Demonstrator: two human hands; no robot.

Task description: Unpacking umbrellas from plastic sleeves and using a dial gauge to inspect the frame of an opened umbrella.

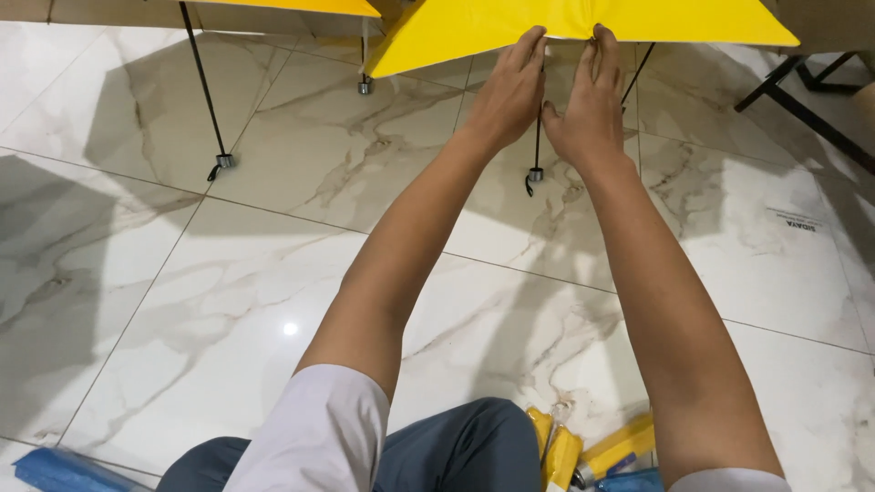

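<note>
Both arms outstretched; left hand (512,87) and right hand (589,107) pinch yellow canopy (456,27).

Yellow wrapped packages (583,451) lay on the floor by the knee; a blue package (64,472) lay bottom left.

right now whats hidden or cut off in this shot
Head view:
- yellow umbrella canopy: top cut off by the frame's upper edge.
- left hand and right hand: palms face away, so their grip is unclear.
- yellow packages: cut off by the bottom edge and the right arm.
</note>
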